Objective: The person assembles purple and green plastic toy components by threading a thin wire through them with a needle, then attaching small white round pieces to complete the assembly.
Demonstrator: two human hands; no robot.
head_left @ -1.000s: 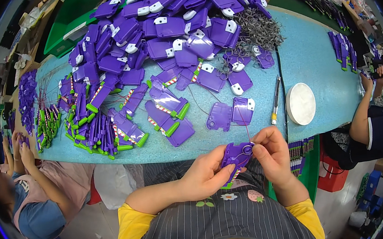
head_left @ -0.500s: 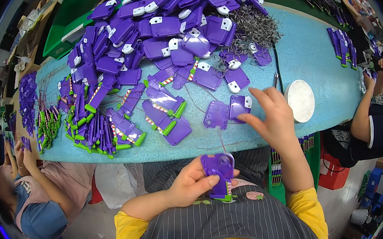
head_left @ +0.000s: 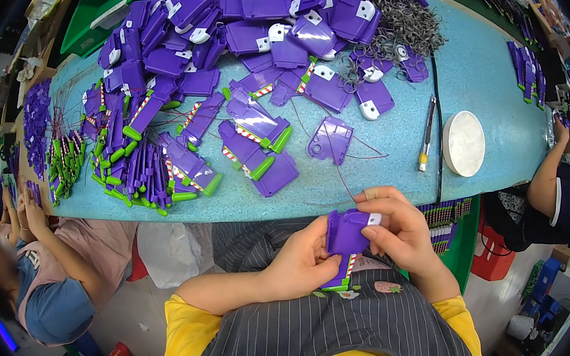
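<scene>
The left hand (head_left: 299, 260) grips a green-edged purple plastic casing (head_left: 342, 270); the right hand (head_left: 399, 227) pinches a white-cornered purple plastic cover (head_left: 351, 233) (thin reddish wire (head_left: 348, 191) alongside).

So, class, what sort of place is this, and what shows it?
Likely an assembly workshop: heaped purple plastic parts, a pile of grey rings and a co-worker beside the blue table.

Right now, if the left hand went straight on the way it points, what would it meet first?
Probably the right hand, just across the purple pieces that the left hand holds too; depth is hard to judge from this single view.
</scene>
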